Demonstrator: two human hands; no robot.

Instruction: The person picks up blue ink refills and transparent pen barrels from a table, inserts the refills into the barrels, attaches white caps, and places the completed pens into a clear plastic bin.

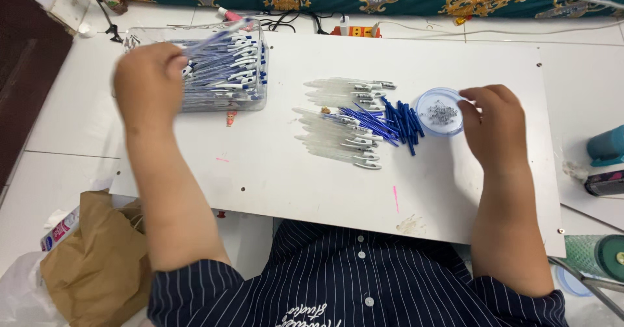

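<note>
Dozens of finished blue-and-white pens already fill the clear plastic box (221, 67) at the far left of the white worktop (273, 171), where the left hand (148, 80), blurred, has its fingers closed on one more pen (218, 38) held just over the pile. Near the middle lie about a dozen clear pen barrels (338, 125), a loose heap of blue refills (390, 122) and a small round lid of tiny springs (441, 111), judged to be the work left. The right hand (497, 129) hovers beside that lid, fingers curled together and holding nothing visible.
</note>
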